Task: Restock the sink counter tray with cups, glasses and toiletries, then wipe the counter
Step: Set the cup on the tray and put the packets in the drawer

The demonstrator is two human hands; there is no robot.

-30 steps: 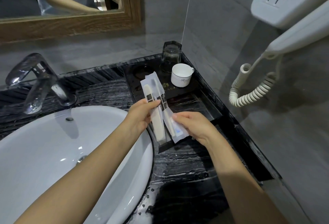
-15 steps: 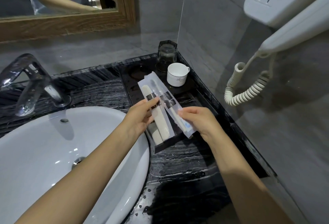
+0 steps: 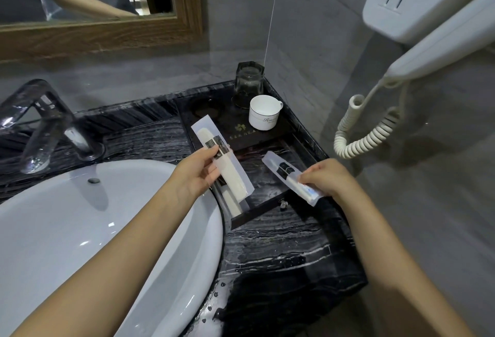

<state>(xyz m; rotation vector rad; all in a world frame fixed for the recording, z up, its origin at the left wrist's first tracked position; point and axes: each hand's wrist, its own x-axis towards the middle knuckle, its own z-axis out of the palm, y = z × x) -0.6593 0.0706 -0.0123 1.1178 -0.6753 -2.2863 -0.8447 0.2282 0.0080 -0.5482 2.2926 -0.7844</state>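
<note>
The left hand (image 3: 198,173) pinches a clear packet with a white comb (image 3: 222,161) in it, thumb on top, over the left side of the black tray (image 3: 302,149). The right hand (image 3: 329,178) pinches the near end of a second clear packet (image 3: 290,177), and its far end points to 10 o'clock over the tray. The two packets are apart. A white cup (image 3: 263,113) stands at the tray's 12 o'clock end, and an upside-down glass (image 3: 247,84) sits just behind it. The tray rests on the dark stone table (image 3: 281,251), at 3 o'clock from the white sink (image 3: 80,229). A tap (image 3: 45,125) stands at the sink's 12 o'clock.
</note>
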